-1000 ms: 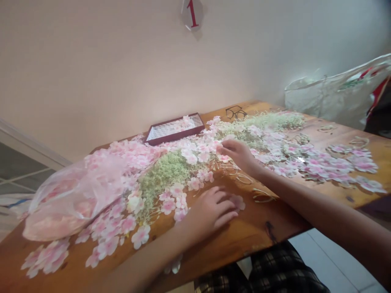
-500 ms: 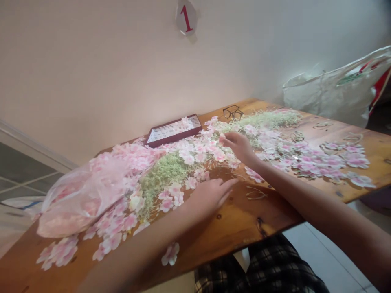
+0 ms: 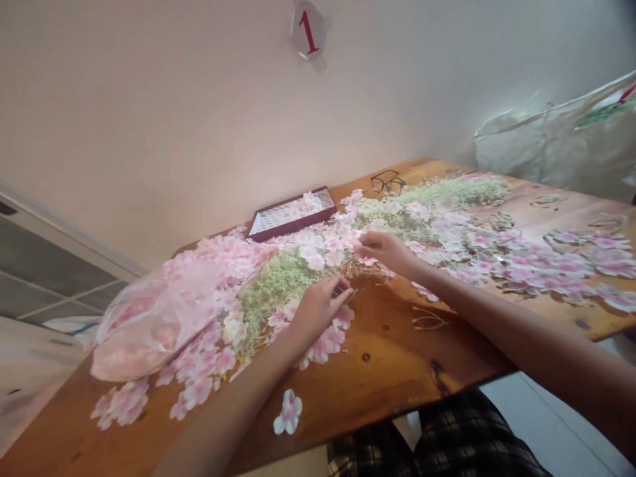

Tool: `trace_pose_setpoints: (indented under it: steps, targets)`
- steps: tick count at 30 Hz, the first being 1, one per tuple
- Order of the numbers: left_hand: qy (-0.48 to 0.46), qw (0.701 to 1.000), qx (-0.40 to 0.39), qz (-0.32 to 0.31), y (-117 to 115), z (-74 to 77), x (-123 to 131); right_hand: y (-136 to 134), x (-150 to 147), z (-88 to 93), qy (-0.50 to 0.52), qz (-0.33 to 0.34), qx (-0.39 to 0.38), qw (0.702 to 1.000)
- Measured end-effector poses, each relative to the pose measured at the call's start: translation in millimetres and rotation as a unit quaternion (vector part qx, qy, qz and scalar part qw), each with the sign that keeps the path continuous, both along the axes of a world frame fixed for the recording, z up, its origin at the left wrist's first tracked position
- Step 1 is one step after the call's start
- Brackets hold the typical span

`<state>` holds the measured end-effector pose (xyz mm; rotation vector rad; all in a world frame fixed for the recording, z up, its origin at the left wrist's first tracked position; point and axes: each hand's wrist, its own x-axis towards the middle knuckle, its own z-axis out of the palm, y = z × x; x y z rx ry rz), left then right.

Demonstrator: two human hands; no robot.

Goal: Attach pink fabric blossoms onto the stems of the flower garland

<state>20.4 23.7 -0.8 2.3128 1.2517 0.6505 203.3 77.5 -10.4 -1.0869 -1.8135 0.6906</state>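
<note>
Pink-and-white paper flowers (image 3: 325, 341) and pale green stem bundles (image 3: 278, 281) lie spread across a wooden table (image 3: 392, 361). My left hand (image 3: 318, 303) rests at the near edge of the green pile, thumb and fingers drawn together in a pinch; what they hold is hidden. My right hand (image 3: 386, 250) is farther back, its fingertips pinched on a pink flower (image 3: 366, 260) at the edge of the flower heap. A single flower (image 3: 288, 412) lies alone near the table's front edge.
A pink plastic bag of flowers (image 3: 149, 318) sits at the left. A dark red tray (image 3: 291, 215) and black glasses (image 3: 388, 181) lie at the back by the wall. A large white sack (image 3: 556, 149) stands at right. Loose stem loops (image 3: 430, 321) lie near my right forearm.
My left hand moved from flat on the bare wood up to the green pile and closed its fingers. My right hand shifted slightly nearer while staying pinched in the flowers. The view shifted a little.
</note>
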Motion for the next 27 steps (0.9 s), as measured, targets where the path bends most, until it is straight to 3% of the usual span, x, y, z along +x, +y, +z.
trace_pose_setpoints:
  steps: [5, 9, 14, 27]
  targets:
    - [-0.169, 0.978, -0.084, 0.091, 2, -9.7, -21, -14, -17, -3.1, -0.044, 0.098, -0.041, 0.993]
    - [-0.27, 0.946, -0.151, 0.095, 7, -13.9, -25, -22, -24, -4.1, -0.036, 0.121, -0.077, 0.989]
    - [-0.281, 0.944, -0.152, 0.087, 5, -14.6, -25, -28, -29, -3.9, -0.021, 0.118, -0.098, 0.988]
    - [-0.294, 0.938, -0.167, 0.079, -1, -16.5, -24, -37, -36, -2.7, -0.026, 0.076, -0.068, 0.994]
